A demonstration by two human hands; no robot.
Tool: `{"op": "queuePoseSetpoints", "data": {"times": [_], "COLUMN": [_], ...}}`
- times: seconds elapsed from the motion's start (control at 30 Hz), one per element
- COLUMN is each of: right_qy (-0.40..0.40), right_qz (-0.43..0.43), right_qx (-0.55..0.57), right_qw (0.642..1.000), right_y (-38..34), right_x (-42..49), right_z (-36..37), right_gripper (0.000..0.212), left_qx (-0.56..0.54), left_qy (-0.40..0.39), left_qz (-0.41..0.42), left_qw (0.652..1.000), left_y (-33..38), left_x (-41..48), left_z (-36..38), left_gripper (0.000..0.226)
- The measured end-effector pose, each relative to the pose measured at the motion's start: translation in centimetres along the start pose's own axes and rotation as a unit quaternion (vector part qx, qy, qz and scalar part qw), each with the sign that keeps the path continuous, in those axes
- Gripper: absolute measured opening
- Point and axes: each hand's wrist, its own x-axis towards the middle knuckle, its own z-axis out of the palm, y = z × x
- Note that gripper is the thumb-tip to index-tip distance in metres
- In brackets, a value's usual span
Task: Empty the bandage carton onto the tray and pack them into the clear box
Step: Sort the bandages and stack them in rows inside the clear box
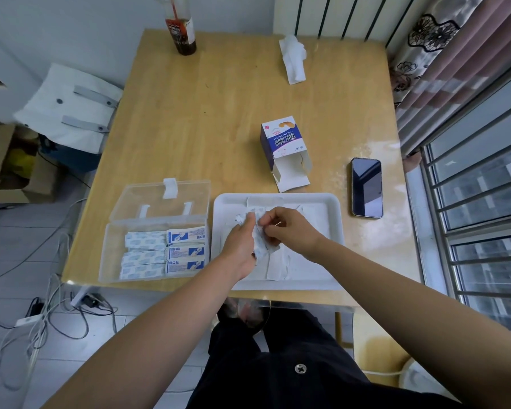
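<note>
The white tray (334,228) lies at the table's near edge with several white bandage strips (278,265) spread on it. Over the tray, my left hand (239,246) grips a small stack of bandages (260,245), and my right hand (289,231) pinches the same stack from the right. The clear box (109,255) stands open to the left of the tray, its lid (160,202) tilted back, with several blue-and-white bandages (164,255) laid in rows inside. The blue-and-white bandage carton (283,149) lies on its side behind the tray, its open flap facing me.
A black phone (366,187) lies right of the tray. A crumpled tissue (292,59) and a dark bottle (183,33) sit at the far side of the wooden table (204,113). A white bag (71,107) sits on the left; cables run on the floor.
</note>
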Motion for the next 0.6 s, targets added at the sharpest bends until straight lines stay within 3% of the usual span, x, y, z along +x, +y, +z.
{"op": "queuePoseSetpoints", "data": {"times": [0.13, 0.2, 0.33, 0.5, 0.6], "right_qy": [0.084, 0.080, 0.009, 0.089, -0.008], "right_qz": [0.040, 0.068, 0.099, 0.098, 0.096], "right_qx": [0.032, 0.049, 0.073, 0.116, 0.160], "right_qw": [0.995, 0.993, 0.992, 0.984, 0.982], "right_y": [0.6, 0.5, 0.1, -0.3, -0.5], "right_x": [0.4, 0.5, 0.5, 0.6, 0.4], "right_z": [0.1, 0.0, -0.6, -2.4, -2.6], "right_gripper": [0.021, 0.027, 0.009, 0.022, 0.007], "left_qx": [-0.003, -0.006, 0.033, 0.024, 0.029], "left_qy": [-0.010, -0.022, -0.029, -0.011, 0.002], "left_qz": [-0.002, -0.001, 0.009, 0.018, 0.008], "left_qw": [1.000, 1.000, 0.999, 0.999, 1.000], "left_y": [0.1, -0.1, 0.2, 0.5, 0.7], "left_x": [-0.2, 0.0, 0.2, 0.6, 0.5], "left_z": [0.4, 0.6, 0.5, 0.2, 0.7], "left_gripper": [0.041, 0.045, 0.043, 0.038, 0.032]}}
